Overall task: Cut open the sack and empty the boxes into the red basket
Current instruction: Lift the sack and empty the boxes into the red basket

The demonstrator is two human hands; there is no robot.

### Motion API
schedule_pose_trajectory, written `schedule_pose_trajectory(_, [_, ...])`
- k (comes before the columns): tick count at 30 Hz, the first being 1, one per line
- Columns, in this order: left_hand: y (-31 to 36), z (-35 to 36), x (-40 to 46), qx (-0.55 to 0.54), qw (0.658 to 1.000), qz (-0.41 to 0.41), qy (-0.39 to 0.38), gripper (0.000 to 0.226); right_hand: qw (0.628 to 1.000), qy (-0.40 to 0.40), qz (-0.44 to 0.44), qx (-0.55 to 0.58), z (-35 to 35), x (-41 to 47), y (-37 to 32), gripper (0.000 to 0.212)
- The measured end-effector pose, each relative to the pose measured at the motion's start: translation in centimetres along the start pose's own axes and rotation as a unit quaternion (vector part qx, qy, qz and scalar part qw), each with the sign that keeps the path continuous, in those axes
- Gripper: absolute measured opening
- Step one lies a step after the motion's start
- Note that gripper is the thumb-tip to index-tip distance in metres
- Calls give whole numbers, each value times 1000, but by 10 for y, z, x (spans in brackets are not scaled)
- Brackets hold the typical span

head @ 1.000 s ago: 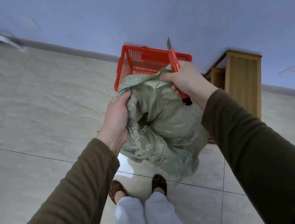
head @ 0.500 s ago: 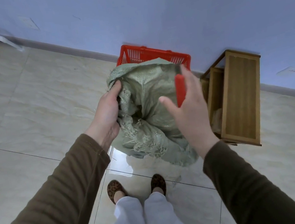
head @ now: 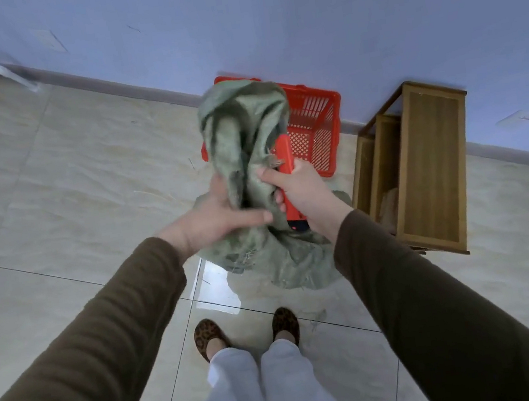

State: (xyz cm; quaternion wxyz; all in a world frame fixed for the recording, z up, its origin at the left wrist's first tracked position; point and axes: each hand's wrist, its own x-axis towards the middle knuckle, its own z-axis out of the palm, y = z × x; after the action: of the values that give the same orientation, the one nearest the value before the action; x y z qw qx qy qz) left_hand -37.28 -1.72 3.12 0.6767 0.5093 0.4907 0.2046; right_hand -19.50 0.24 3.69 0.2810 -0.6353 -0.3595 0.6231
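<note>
Half a second back the right hand point(head: 302, 191) was spread open beside the sack with the knife laid along its palm; now it has closed again, thumb and fingers wrapped round both the red-handled utility knife point(head: 288, 176) and a fold of cloth. Over the same span the left hand point(head: 214, 219) has slid from the sack's side to its middle, where the fingers lie nearly straight, pressed flat across the bunched fabric with the thumb tucked behind it.

Between the two hands hangs the limp, pale green woven plastic sack point(head: 246, 128), its upper end flopped over and its frayed lower part trailing to the glossy beige tiled floor point(head: 50, 183). No blade tip is visible, and no boxes can be seen either in the sack or in the basket from this angle.

Just behind the sack, against the blue wall, stands the red slatted plastic basket point(head: 317, 125). To its right lies a light wooden open-frame cabinet point(head: 429, 170).

By my reading, the cutting is done or nearly so, and the step in hand is gathering the sack to tip it. The next move calls for lifting the closed end above the basket's rim, open end downward, with the knife kept clear of the fingers.
</note>
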Motion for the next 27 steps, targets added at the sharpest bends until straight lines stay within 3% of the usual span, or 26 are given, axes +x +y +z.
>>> schedule_pose_trajectory(1, [-9,4,3,108,994,-15,26,73,999,-20,-19,-36,1,-1,-6,19])
schedule_pose_trajectory(3, [-19,10,10,149,980,-26,125,63,993,-79,-55,-69,1,-3,-18,11])
schedule_pose_trajectory(5, [-23,10,17,56,981,-16,184,26,987,-113,-91,-66,-7,-4,-25,31])
schedule_pose_trajectory(6, [-20,9,20,22,977,-21,212,21,986,-99,-112,-77,-14,-6,-27,37])
schedule_pose_trajectory(8, [-15,1,26,-49,960,-40,271,11,979,-1,-143,-147,-35,-15,-20,51])
schedule_pose_trajectory(10, [-7,-8,28,-102,943,-55,312,10,965,92,-121,-214,-60,-29,0,77])
schedule_pose_trajectory(11, [-3,-11,28,-121,937,-63,322,14,969,91,-86,-212,-70,-39,12,93])
schedule_pose_trajectory(13, [8,-12,28,-158,929,-78,326,22,986,14,-2,-166,-73,-56,32,111])
schedule_pose_trajectory(16, [24,2,28,-245,917,-104,298,33,985,-68,3,-161,-39,-60,37,101])
schedule_pose_trajectory(17, [29,8,26,-265,916,-109,281,33,986,-52,-29,-156,-26,-55,34,88])
schedule_pose_trajectory(19, [41,16,16,-265,932,-88,230,27,982,21,-87,-164,-13,-42,11,29])
schedule_pose_trajectory(21, [52,16,1,-254,955,-46,148,31,980,41,-103,-166,-15,-37,-20,9])
schedule_pose_trajectory(24, [70,7,-24,-201,979,7,-10,60,959,19,-147,-241,-29,-49,-60,25])
schedule_pose_trajectory(27, [90,7,-40,-17,998,28,-62,63,919,-4,-193,-343,-33,-70,-92,40])
